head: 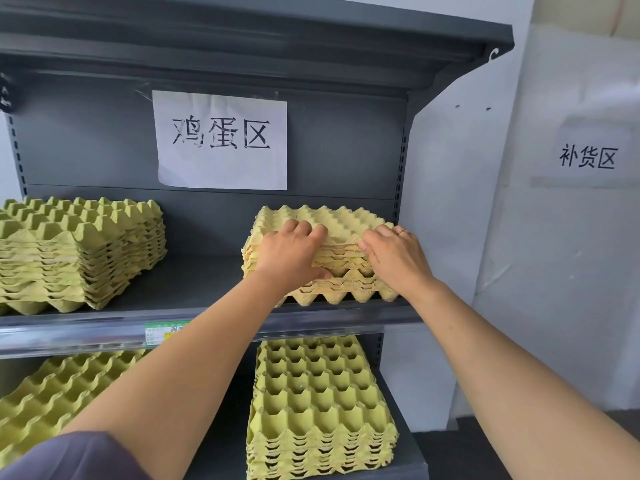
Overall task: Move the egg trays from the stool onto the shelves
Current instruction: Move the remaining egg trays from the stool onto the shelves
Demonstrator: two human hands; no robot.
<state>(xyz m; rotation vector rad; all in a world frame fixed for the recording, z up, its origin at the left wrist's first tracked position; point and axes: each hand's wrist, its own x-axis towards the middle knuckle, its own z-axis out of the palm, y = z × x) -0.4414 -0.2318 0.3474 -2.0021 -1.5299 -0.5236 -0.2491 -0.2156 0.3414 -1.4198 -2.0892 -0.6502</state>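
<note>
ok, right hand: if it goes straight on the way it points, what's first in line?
The yellow egg tray stack, which the right hand grips at its front edge; behind it, probably the shelf's grey back panel.

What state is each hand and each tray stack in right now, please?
left hand, gripping the upper right stack.
right hand, gripping the same stack.
upper right stack, on the upper shelf, held.
upper left stack, on the same shelf, untouched.
lower right stack, untouched.
lower left stack, untouched.
</note>
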